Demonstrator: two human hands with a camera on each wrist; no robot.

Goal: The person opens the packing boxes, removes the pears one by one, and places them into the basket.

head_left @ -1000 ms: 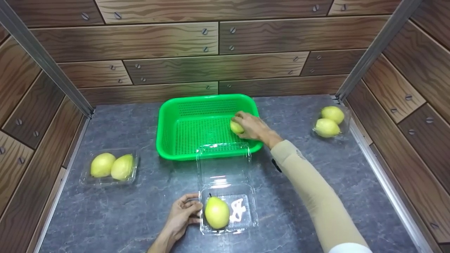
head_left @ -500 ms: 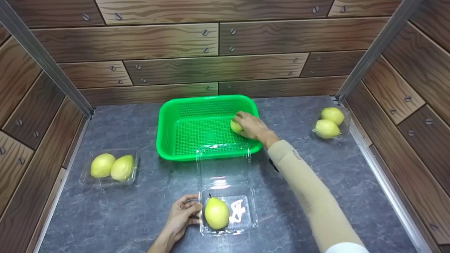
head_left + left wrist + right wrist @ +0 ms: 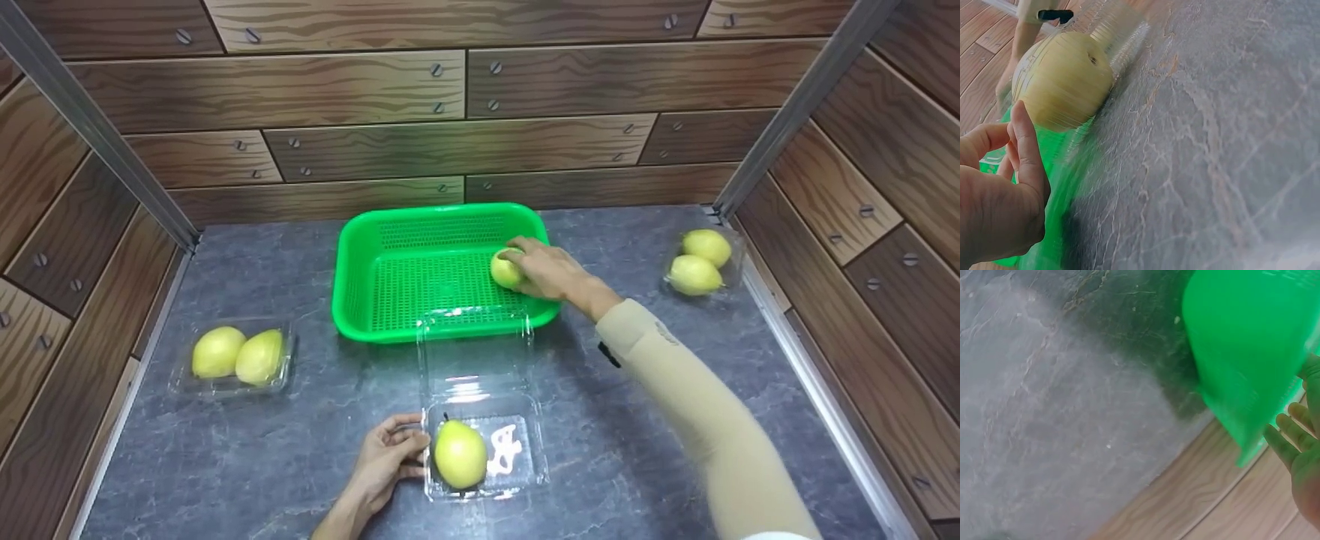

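In the head view my right hand grips a yellow-green pear inside the green basket, near its right wall. The right wrist view shows that hand beside the basket, with the pear out of sight. A clear plastic clamshell box lies with its lid up, the lid's far edge over the basket's front rim. One pear sits in the box's left half. My left hand pinches the box's left edge between thumb and fingers, also seen near the pear in the left wrist view.
A closed clear box with two pears stands on the left. Another clear box with two pears stands at the far right. Wood-patterned walls enclose the grey marbled tabletop at the back and sides.
My right forearm has swung a little to the right, and more of the pear shows between the fingers. The left hand and the clamshell box stay nearly where they were.
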